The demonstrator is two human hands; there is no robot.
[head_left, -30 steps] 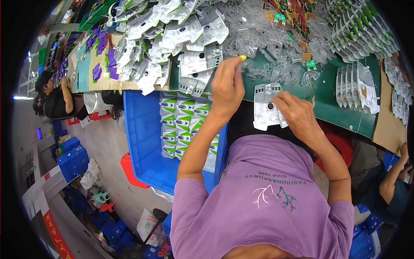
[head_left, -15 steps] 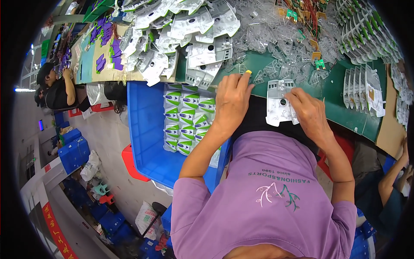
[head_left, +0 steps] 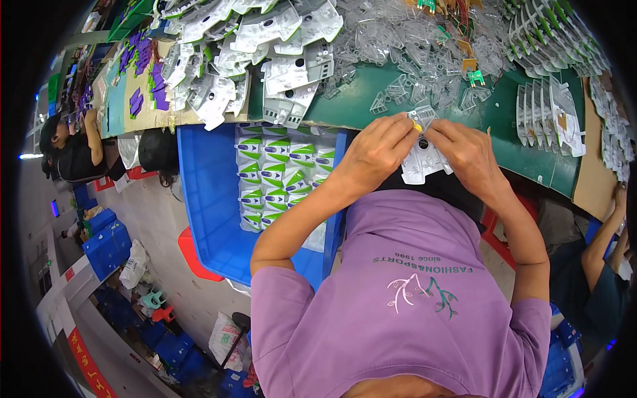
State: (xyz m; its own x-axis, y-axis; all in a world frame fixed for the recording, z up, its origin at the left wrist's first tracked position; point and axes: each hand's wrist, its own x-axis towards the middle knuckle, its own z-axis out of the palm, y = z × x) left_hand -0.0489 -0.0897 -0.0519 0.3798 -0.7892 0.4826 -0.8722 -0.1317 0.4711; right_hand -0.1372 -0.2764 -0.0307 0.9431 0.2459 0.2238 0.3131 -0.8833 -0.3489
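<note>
A white plastic shell with a dark round hole is held before me at the table's front edge. My right hand is closed on its right side, fingers bent at the upper end. My left hand meets it from the other side in a closed pinch, a small yellow bit at its fingertips. Between both sets of fingertips, over the shell's upper end, shows a small clear plastic part. The fingers partly cover where the part and the shell touch.
A heap of clear plastic parts lies on the green table. White shells are piled left, with more stacked right. A blue crate holds bagged green-and-white pieces. Other people sit at far left and right.
My left hand has moved right, from the table edge to the shell, and now meets my right hand. The shell has shifted slightly left and the hands cover more of it.
</note>
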